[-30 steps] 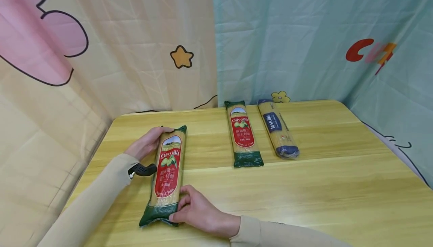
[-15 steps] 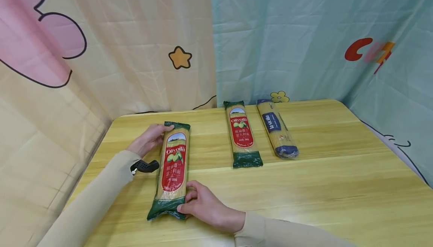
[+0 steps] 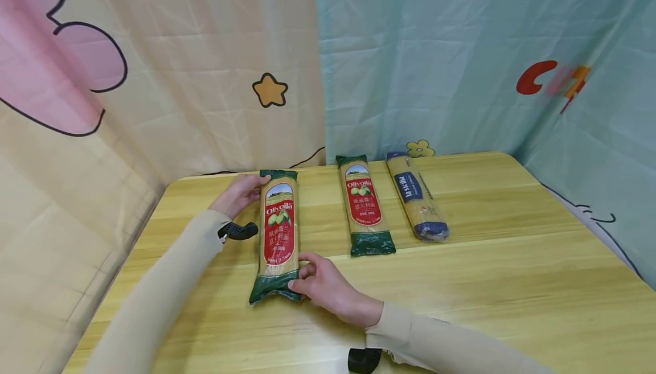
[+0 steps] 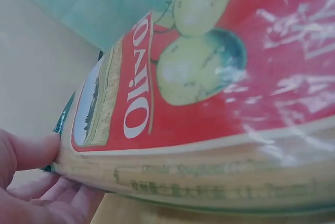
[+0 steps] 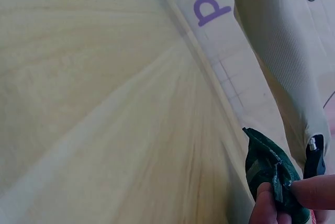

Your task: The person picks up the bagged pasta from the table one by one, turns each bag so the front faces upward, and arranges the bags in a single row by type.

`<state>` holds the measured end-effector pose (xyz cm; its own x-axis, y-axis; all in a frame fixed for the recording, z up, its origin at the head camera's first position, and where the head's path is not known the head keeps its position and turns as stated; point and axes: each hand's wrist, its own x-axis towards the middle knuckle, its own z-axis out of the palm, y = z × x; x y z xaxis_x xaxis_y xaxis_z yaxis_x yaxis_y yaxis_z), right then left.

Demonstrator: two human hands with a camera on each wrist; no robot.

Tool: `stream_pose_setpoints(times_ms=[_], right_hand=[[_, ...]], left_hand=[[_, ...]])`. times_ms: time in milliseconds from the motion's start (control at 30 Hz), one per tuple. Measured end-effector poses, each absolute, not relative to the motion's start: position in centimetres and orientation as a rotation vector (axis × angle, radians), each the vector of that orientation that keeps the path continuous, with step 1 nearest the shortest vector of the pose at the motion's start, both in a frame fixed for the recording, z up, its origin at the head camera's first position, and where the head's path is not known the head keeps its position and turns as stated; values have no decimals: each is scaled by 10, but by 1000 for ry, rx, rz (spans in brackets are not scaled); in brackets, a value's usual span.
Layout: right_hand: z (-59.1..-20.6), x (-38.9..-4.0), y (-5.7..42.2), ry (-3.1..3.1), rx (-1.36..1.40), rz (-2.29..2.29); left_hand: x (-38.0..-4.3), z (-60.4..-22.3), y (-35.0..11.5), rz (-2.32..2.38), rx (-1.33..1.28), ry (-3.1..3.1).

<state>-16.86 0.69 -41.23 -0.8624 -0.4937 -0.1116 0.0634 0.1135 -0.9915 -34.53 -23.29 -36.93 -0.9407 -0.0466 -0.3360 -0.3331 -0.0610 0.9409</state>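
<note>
Both hands hold a spaghetti packet (image 3: 279, 226) with a red label, olives and green ends. My left hand (image 3: 238, 194) grips its far left corner, thumb on top and fingers beneath. At the near right corner, my right hand (image 3: 330, 288) pinches the green end. In the left wrist view the packet (image 4: 193, 77) fills most of the picture, with the left hand (image 4: 36, 177) at its end. The right wrist view has the right hand (image 5: 293, 203) pinching the crimped green end (image 5: 269, 169). Whether the packet touches the table cannot be told.
To the right lie a second red-labelled spaghetti packet (image 3: 365, 206) and a blue-ended pasta packet (image 3: 417, 197), side by side on the wooden table (image 3: 461, 283). A printed curtain (image 3: 215, 66) hangs behind the table's far edge.
Both hands have moved the held packet rightward and away from the body, nearer the other two packets. It now stands straighter in view. The other packets have stayed put.
</note>
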Motion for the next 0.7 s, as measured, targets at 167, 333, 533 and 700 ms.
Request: stream_pose_setpoints(times_ms=[167, 333, 533, 700], right_hand=[[-411, -183, 13, 2075, -419, -1783], [-411, -193, 18, 2151, -402, -1762], [-414, -202, 22, 2220, -394, -1715], [-415, -210, 25, 2297, -419, -1671]], left_hand=[[-360, -367, -224, 2175, -380, 1890], [-373, -368, -214, 2161, -301, 1878], [-386, -372, -206, 2142, -282, 1861], [-393, -376, -202, 2101, -282, 1922]])
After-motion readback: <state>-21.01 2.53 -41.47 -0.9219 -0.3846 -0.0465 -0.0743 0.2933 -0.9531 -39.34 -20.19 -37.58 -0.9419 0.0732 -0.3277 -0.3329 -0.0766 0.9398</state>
